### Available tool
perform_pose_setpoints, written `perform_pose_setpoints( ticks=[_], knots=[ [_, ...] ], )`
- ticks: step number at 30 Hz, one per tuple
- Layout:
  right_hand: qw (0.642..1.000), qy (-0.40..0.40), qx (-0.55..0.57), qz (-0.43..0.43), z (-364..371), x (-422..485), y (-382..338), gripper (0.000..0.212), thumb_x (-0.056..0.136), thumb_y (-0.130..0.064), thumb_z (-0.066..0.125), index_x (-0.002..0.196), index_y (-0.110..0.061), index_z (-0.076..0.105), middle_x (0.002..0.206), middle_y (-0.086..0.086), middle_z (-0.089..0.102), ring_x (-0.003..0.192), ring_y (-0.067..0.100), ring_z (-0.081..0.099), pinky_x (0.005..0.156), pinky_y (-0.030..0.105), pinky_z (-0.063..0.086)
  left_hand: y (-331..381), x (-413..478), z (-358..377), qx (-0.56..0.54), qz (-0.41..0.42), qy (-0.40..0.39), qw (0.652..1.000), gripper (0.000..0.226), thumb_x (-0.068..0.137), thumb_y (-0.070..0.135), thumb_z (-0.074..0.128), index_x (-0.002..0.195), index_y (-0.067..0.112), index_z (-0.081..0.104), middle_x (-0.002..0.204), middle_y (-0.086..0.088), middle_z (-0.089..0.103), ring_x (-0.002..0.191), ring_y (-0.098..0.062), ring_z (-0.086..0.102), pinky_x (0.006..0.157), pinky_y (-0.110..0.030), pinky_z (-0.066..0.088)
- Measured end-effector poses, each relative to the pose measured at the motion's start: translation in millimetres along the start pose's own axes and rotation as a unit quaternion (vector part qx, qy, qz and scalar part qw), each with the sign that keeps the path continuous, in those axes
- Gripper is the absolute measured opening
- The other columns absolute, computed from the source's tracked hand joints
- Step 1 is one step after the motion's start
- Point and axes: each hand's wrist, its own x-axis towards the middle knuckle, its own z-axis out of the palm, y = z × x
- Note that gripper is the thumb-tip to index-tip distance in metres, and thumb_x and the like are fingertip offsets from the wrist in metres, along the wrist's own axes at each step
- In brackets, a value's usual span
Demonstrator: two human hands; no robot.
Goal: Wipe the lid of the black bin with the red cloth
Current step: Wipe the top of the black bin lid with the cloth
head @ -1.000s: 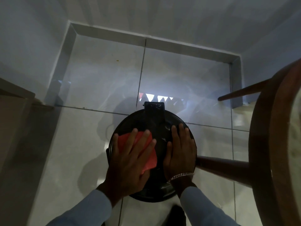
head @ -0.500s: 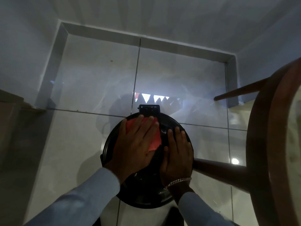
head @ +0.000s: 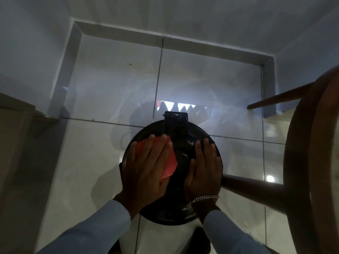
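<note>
Sleeves (head: 95,230), pale blue, entering from the near edge, one each side. Beyond them, both hands laid flat and open, palms down, on the lid (head: 180,158) of the black bin (head: 166,218), closing round nothing. Left hand (head: 148,169) pressed on the red cloth (head: 169,162), fingers spread and pointing far; cloth pinned flat between palm and lid, not gripped. Right hand (head: 204,171) bare on the right half of the lid, fingers together, pointing far, a silver chain bracelet (head: 203,197) at the wrist.

Cloth lying on the left half of the lid, folded to an angular patch, long axis running from near right to far left, one pointed corner showing right of the left hand toward the lid's centre, far edge peeking past the fingertips.

Lid round, glossy, seen from straight above, shut over the bin, so contents hidden. Hinge block (head: 176,117) at the far rim, pointing away.

Bin standing on the pale tiled floor (head: 110,85), in a corner bounded by a grey skirting (head: 165,36) and white walls. Right of the bin, a dark wooden chair (head: 297,162), its near leg just beside the lid's right rim. At the left edge, part of a brown piece of furniture (head: 14,121), blurred.
</note>
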Motion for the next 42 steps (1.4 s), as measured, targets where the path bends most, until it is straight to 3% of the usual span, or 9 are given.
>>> perform_pose_setpoints(
  ticks=[4, 11, 15, 23, 27, 33, 36, 39, 42],
  knots=[
    [1.000, 0.003, 0.007, 0.002, -2.3, 0.5, -2.3, 0.051, 0.094, -0.024, 0.042, 0.145, -0.018, 0.038, 0.154, 0.009, 0.038, 0.145, 0.027, 0.029, 0.116, 0.050, 0.028, 2.3, -40.6, 11.1, -0.008, 0.000, 0.055, 0.998, 0.061, 0.088, 0.041, 0.045, 0.142, 0.011, 0.042, 0.153, -0.010, 0.040, 0.145, -0.031, 0.030, 0.110, -0.062, 0.027],
    [1.000, 0.009, 0.028, -0.002, -0.6, -1.1, 0.6, 0.051, 0.094, -0.023, 0.043, 0.144, -0.017, 0.038, 0.154, 0.009, 0.037, 0.145, 0.024, 0.025, 0.116, 0.047, 0.023, 57.1, -65.0, 29.7, -0.040, -0.216, 0.062, 0.974, 0.076, 0.083, 0.043, 0.046, 0.148, 0.009, 0.026, 0.159, -0.012, 0.026, 0.148, -0.033, 0.018, 0.118, -0.057, 0.012],
    [0.999, 0.009, 0.049, -0.004, 0.9, -1.3, 3.4, 0.052, 0.094, -0.019, 0.042, 0.145, -0.017, 0.036, 0.155, 0.009, 0.034, 0.145, 0.021, 0.019, 0.117, 0.045, 0.019, 61.8, -72.8, 36.0, -0.018, -0.163, 0.029, 0.986, 0.077, 0.087, 0.052, 0.036, 0.149, 0.009, 0.023, 0.161, -0.013, 0.022, 0.148, -0.035, 0.017, 0.117, -0.061, 0.008],
    [0.999, -0.005, 0.031, -0.018, -1.9, -0.6, 2.1, 0.053, 0.092, -0.018, 0.042, 0.145, -0.013, 0.037, 0.154, 0.013, 0.035, 0.144, 0.023, 0.019, 0.115, 0.049, 0.022, 11.0, -48.9, 24.0, 0.065, 0.101, -0.005, 0.993, 0.066, 0.091, 0.047, 0.035, 0.147, 0.012, 0.033, 0.156, -0.012, 0.033, 0.146, -0.034, 0.026, 0.113, -0.064, 0.019],
    [0.999, 0.002, 0.028, -0.023, -2.2, -1.4, 2.0, 0.054, 0.091, -0.018, 0.042, 0.144, -0.014, 0.037, 0.153, 0.013, 0.037, 0.144, 0.026, 0.022, 0.114, 0.051, 0.025, 13.6, -12.7, 11.3, 0.062, -0.026, -0.018, 0.998, 0.068, 0.089, 0.044, 0.035, 0.149, 0.012, 0.027, 0.158, -0.011, 0.030, 0.147, -0.033, 0.022, 0.113, -0.061, 0.021],
    [0.998, 0.006, 0.052, -0.038, -1.3, -4.5, 5.5, 0.052, 0.092, -0.021, 0.039, 0.144, -0.019, 0.038, 0.154, 0.008, 0.037, 0.146, 0.023, 0.023, 0.116, 0.047, 0.023, -2.3, -35.2, 4.2, 0.031, -0.020, -0.015, 0.999, 0.068, 0.084, 0.043, 0.044, 0.145, 0.015, 0.036, 0.157, -0.010, 0.032, 0.147, -0.033, 0.023, 0.109, -0.061, 0.030],
    [0.998, 0.008, 0.051, -0.038, -0.5, -1.6, 4.9, 0.052, 0.092, -0.021, 0.040, 0.144, -0.020, 0.037, 0.154, 0.009, 0.038, 0.146, 0.026, 0.027, 0.115, 0.049, 0.026, 4.7, -35.3, 3.9, -0.003, -0.100, 0.013, 0.995, 0.065, 0.083, 0.041, 0.042, 0.144, 0.015, 0.040, 0.155, -0.014, 0.034, 0.145, -0.038, 0.026, 0.104, -0.062, 0.036],
    [0.999, 0.007, 0.040, -0.028, 1.8, -2.1, 5.5, 0.053, 0.091, -0.018, 0.045, 0.144, -0.019, 0.038, 0.153, 0.010, 0.040, 0.145, 0.027, 0.028, 0.114, 0.050, 0.026, 41.1, -32.4, 13.8, -0.005, -0.175, 0.026, 0.984, 0.066, 0.083, 0.036, 0.044, 0.145, 0.015, 0.037, 0.155, -0.015, 0.034, 0.145, -0.039, 0.024, 0.111, -0.064, 0.024],
    [0.999, 0.003, 0.041, -0.022, 2.2, -4.3, 5.4, 0.053, 0.091, -0.022, 0.041, 0.144, -0.019, 0.038, 0.153, 0.009, 0.039, 0.145, 0.025, 0.026, 0.115, 0.049, 0.023, 61.8, -52.3, 29.9, 0.012, -0.135, 0.031, 0.990, 0.065, 0.086, 0.038, 0.042, 0.146, 0.013, 0.034, 0.156, -0.013, 0.032, 0.147, -0.036, 0.021, 0.113, -0.064, 0.020]
  ],
)
